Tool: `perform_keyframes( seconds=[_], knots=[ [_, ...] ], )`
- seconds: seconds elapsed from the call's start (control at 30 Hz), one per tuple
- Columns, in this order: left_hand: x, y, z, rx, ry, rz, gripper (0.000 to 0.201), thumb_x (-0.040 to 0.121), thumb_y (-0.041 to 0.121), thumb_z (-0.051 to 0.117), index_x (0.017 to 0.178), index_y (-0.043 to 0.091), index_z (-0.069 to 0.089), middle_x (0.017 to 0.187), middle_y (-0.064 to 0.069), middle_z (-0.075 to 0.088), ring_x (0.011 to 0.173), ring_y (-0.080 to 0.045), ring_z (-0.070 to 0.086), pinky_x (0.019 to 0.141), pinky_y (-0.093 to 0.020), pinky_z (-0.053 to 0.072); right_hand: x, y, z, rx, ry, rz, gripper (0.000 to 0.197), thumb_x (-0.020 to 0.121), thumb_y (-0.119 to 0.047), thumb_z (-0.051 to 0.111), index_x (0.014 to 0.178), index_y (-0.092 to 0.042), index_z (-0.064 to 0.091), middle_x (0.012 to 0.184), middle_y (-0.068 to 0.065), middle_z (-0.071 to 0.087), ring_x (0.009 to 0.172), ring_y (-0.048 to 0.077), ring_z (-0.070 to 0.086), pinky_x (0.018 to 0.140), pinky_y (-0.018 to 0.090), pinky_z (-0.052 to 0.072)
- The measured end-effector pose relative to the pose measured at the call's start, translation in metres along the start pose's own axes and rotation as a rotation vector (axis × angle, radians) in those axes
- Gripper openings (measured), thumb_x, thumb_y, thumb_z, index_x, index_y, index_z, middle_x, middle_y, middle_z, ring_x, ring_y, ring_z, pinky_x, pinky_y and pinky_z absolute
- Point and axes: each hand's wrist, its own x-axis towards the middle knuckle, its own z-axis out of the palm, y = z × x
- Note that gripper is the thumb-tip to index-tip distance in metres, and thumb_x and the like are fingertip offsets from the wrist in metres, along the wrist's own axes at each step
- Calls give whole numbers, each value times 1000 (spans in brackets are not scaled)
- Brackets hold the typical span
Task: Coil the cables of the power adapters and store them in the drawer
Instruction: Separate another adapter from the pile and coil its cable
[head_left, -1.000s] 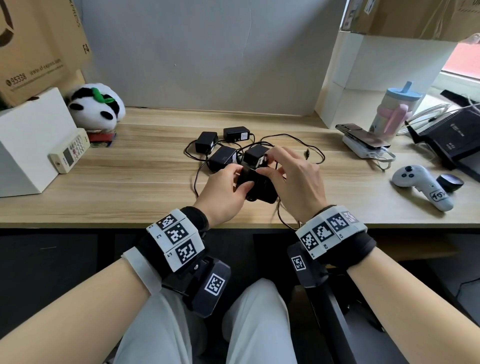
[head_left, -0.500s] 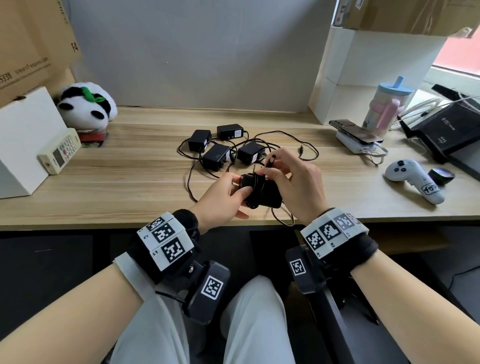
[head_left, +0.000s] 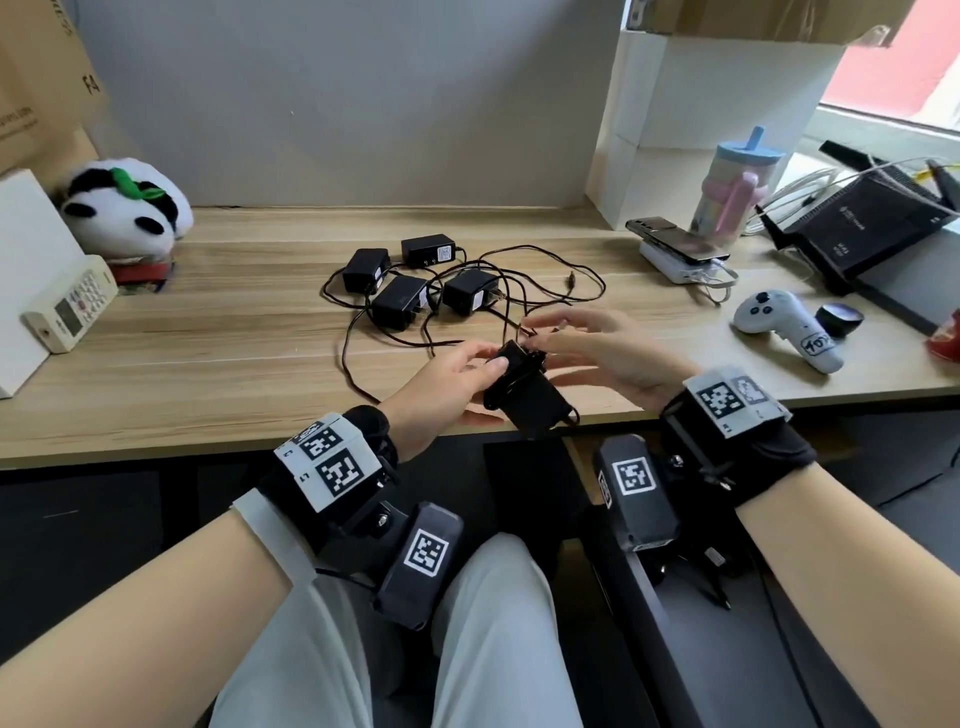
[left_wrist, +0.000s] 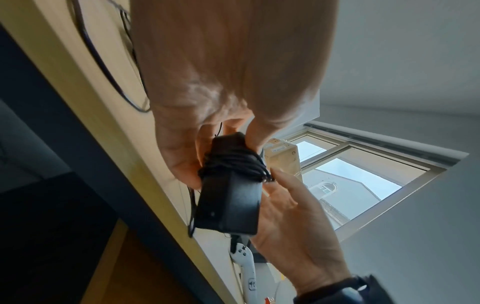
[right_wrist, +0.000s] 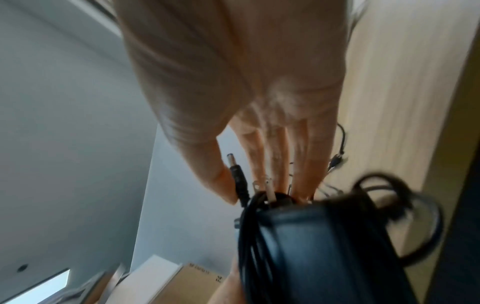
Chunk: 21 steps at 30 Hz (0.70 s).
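My left hand (head_left: 441, 384) grips the adapter (head_left: 524, 400) at the surface's (head_left: 208, 364) near edge; my right hand (head_left: 608, 348) pinches the plug (right_wrist: 237, 176), which I should tuck snugly under the wraps.

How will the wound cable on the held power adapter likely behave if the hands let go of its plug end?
Probably springs loose: the cable looks thin and floppy, wrapped around the adapter with nothing tying it. The plug end sits untucked by the right hand, so it may unwind.

head view looks down over the desk (head_left: 218, 332); both wrist views sit close, sharing the held adapter (left_wrist: 230, 202).
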Motion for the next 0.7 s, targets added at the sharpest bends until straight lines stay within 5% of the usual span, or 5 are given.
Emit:
perform_keyframes(
  seconds=[0.13, 0.3, 0.47, 0.57, 0.7],
  knots=[
    [4, 1, 29, -54, -120, -77, 23, 99, 26, 45, 114, 15, 58, 101, -2, 59, 91, -16, 61, 81, -35, 56, -26, 19, -23, 69, -7, 107, 19, 90, -17, 57, 107, -13, 64, 108, 9, 66, 82, 18, 67, 72, 30, 56],
    [8, 1, 82, -102, -179, -156, 31, 97, 33, 47, 118, 13, 58, 106, -6, 64, 89, -24, 65, 86, -45, 55, -62, 50, -51, 185, 72, 175, 56, 77, -31, 68, 125, -4, 53, 108, 13, 62, 76, 17, 66, 59, 23, 53],
    [14, -10, 137, -75, -282, -214, 44, 94, 40, 52, 122, 7, 57, 112, -10, 66, 88, -23, 66, 84, -44, 56, -108, 76, -79, 220, 130, 199, 29, 80, -27, 64, 104, -11, 66, 88, 1, 67, 67, 12, 64, 59, 21, 55],
    [15, -21, 169, -108, -359, -278, 40, 94, 43, 51, 115, 10, 61, 101, -6, 68, 87, -21, 67, 85, -40, 55, -133, 99, -97, 254, 182, 282, 39, 72, -33, 67, 105, -12, 67, 95, 2, 68, 68, 11, 60, 59, 19, 53],
    [17, -42, 205, -131, -392, -432, 30, 98, 39, 45, 98, 12, 58, 87, -10, 65, 75, -22, 66, 71, -33, 56, -163, 140, -112, 384, 294, 400, 42, 71, -34, 67, 108, -14, 67, 102, 6, 69, 77, 14, 64, 76, 21, 54]
  ],
)
